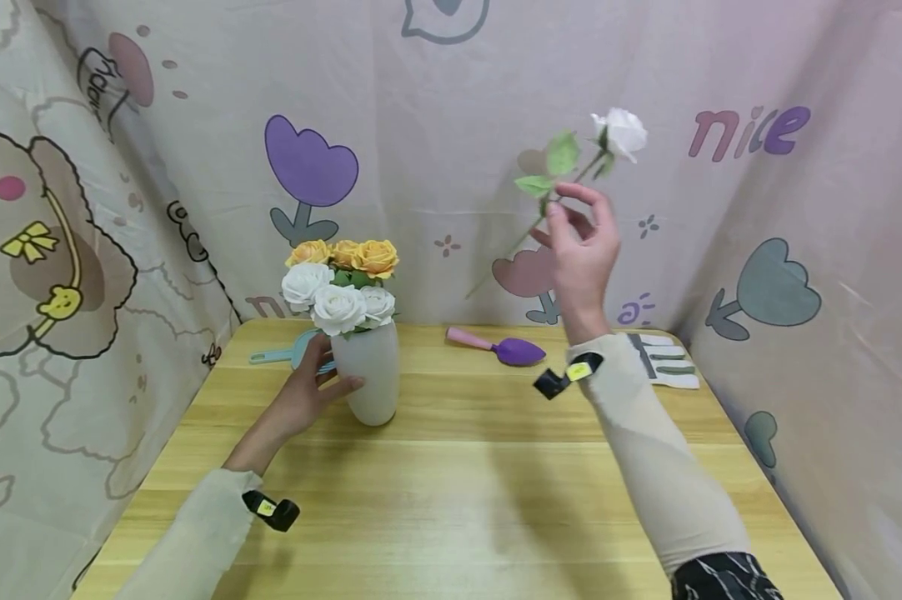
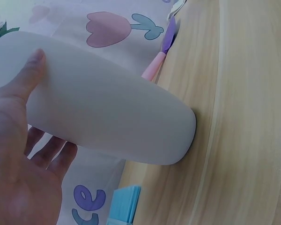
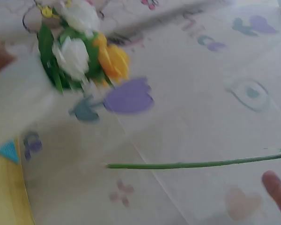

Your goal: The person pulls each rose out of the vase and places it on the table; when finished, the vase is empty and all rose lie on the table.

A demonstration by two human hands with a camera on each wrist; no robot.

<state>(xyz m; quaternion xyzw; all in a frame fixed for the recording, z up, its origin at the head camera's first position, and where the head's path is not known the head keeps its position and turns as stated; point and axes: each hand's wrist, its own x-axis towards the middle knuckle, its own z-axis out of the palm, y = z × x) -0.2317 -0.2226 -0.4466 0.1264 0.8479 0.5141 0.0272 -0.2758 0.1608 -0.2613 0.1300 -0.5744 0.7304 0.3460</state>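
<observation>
White rose (image 1: 622, 135) aslant, apart from upright vase (image 1: 376, 375)

We note the vase (image 1: 373, 375) upright on the bench (image 1: 436, 500), left of centre, a bunch of roses (image 1: 338, 307) in its mouth. Left hand (image 1: 312, 387) on the vase's left side; behind that hand we log a handled tool (image 1: 298, 352), lying on the bench. Right of the vase, near the rear edge: a trowel (image 1: 517, 352), handle end nearer the vase. At the right rear corner: a glove (image 1: 672, 362). Right hand (image 1: 588, 250) above the bench, right of the vase, with a single rose (image 1: 620, 133), stem end leftward. Behind all, we record a curtain (image 1: 451, 150).
</observation>
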